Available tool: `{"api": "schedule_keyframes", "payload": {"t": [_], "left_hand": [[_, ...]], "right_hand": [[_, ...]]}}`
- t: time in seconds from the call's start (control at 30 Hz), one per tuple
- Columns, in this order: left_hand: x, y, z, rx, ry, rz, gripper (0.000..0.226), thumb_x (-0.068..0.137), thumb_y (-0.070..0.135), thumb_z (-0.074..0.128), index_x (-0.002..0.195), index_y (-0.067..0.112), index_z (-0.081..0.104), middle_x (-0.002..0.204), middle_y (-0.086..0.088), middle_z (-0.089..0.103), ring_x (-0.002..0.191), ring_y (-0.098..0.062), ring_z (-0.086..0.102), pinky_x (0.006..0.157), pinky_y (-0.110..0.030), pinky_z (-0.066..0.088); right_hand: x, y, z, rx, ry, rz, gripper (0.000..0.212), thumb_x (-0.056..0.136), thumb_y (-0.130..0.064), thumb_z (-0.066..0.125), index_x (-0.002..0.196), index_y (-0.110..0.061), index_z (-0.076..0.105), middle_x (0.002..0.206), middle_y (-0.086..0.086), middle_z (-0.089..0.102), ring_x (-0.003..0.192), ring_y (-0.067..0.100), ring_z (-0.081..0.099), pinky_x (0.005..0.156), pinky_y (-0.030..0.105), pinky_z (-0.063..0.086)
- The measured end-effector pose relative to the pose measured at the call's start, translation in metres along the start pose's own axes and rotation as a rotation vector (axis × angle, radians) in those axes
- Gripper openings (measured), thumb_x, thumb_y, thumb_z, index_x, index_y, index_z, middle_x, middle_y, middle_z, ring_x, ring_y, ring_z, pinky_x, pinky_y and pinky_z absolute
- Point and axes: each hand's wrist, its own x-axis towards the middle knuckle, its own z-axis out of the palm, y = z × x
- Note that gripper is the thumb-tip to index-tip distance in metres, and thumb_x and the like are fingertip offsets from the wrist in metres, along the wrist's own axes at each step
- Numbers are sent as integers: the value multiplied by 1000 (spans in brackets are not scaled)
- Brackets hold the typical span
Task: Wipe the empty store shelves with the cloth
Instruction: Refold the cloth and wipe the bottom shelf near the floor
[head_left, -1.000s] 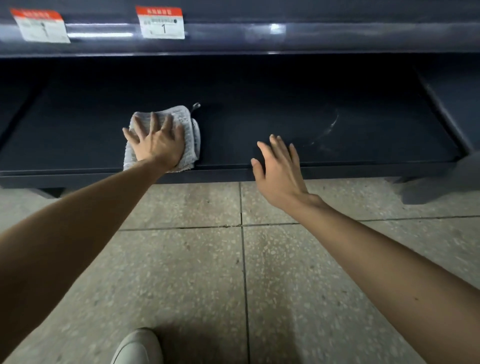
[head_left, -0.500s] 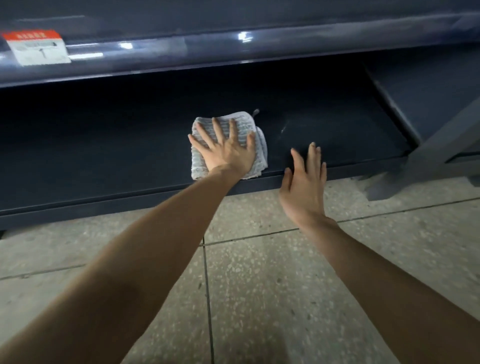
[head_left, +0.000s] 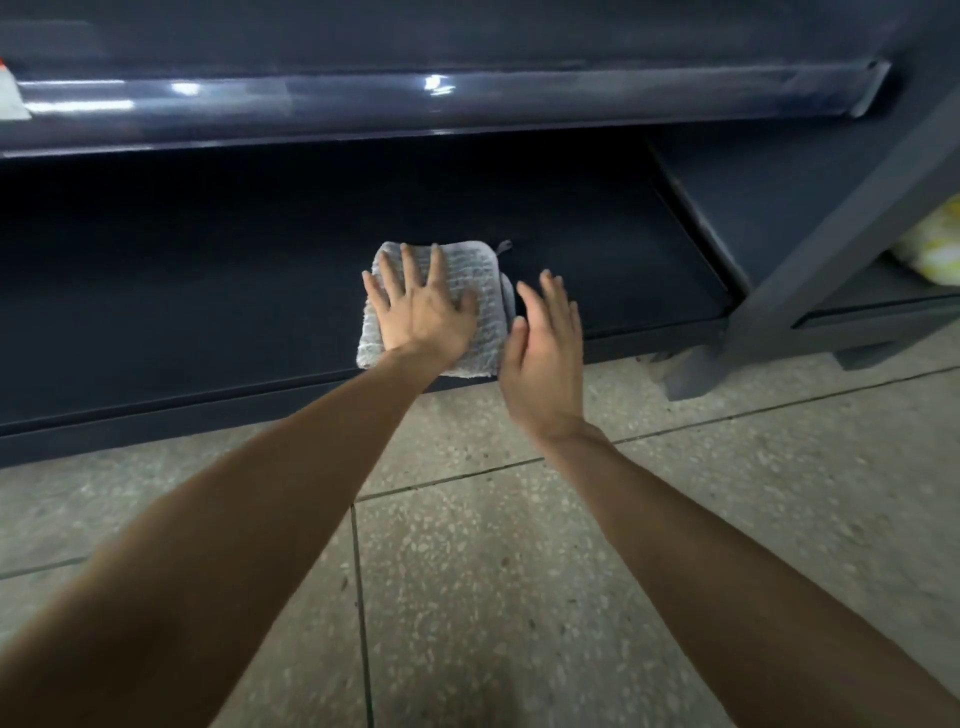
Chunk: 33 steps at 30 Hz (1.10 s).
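A folded grey-white cloth (head_left: 475, 283) lies flat on the dark bottom shelf (head_left: 208, 291), near its front edge. My left hand (head_left: 423, 309) presses down on the cloth with fingers spread. My right hand (head_left: 545, 348) hovers just to the right of the cloth, above the shelf's front lip, palm turned left, fingers apart and holding nothing. The shelf surface around the cloth is bare.
The shelf above (head_left: 415, 104) overhangs with a glossy front rail. A grey upright post (head_left: 810, 249) ends the shelf at the right. Beyond it sits a yellow-white bag (head_left: 935, 244). Speckled tiled floor (head_left: 493, 571) lies below.
My left hand has slid the cloth to the right along the shelf, toward its right end. The right hand has stayed beside it and the two hands are closer together.
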Motion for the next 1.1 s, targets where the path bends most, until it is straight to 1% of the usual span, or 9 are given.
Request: {"api": "schedule_keyframes", "payload": {"t": [0.1,0.2,0.33,0.47,0.6,0.73,0.87,0.97,1.1], "left_hand": [[12,-27,-24,-538,85,-51,66,98,28,51,156,15,22,162,-14,22,151,-28,15,121,-35,17],[19,-53,-43,-588,112,-83,56,97,25,51,150,14,38,145,-16,51,134,-33,48,109,-41,41],[11,-81,-39,-401,156,-44,47,102,18,39,148,9,41,153,-11,42,149,-26,23,120,-37,21],[5,-85,-22,-289,237,-45,52,97,9,32,149,8,35,156,-12,36,151,-26,13,123,-36,4],[7,-75,-12,-117,232,-54,52,99,17,30,151,12,33,160,-10,30,152,-26,9,123,-42,1],[22,-54,1,66,164,-14,50,103,36,26,148,18,39,161,-11,27,149,-31,17,122,-46,9],[32,-44,4,139,141,-12,52,103,37,26,149,18,38,160,-12,28,148,-33,21,120,-46,15],[31,-44,3,139,143,-6,51,103,35,27,150,17,38,160,-12,28,148,-33,21,120,-46,15],[28,-44,1,136,96,1,53,104,37,25,152,17,33,162,-12,23,150,-31,16,122,-44,11]], "right_hand": [[5,-31,18,77,-76,-46,41,100,-11,38,137,1,49,146,18,49,141,28,38,117,45,29],[15,-50,34,47,-157,-59,34,99,-14,43,126,0,59,130,18,60,125,32,52,107,45,42],[40,-58,51,-304,-345,-65,42,101,-30,39,137,-14,51,137,15,52,129,33,45,107,43,36],[65,-50,67,-478,-538,-19,57,100,-51,26,153,-30,24,162,14,16,148,39,9,119,51,10],[96,-33,69,-466,-574,-53,54,103,-49,22,155,-34,17,166,6,5,151,32,-4,120,49,-1],[130,-11,64,-508,-629,41,57,100,-56,16,155,-39,8,166,3,-5,150,31,-12,118,52,-9],[153,8,48,-572,-624,105,59,99,-58,17,154,-38,9,165,6,2,149,35,1,116,54,7],[152,26,31,-622,-504,51,50,100,-50,28,148,-36,30,155,7,25,140,35,22,106,51,26],[128,44,1,-577,-455,11,40,99,-33,45,139,-29,45,147,9,33,134,37,28,102,51,30]]}}
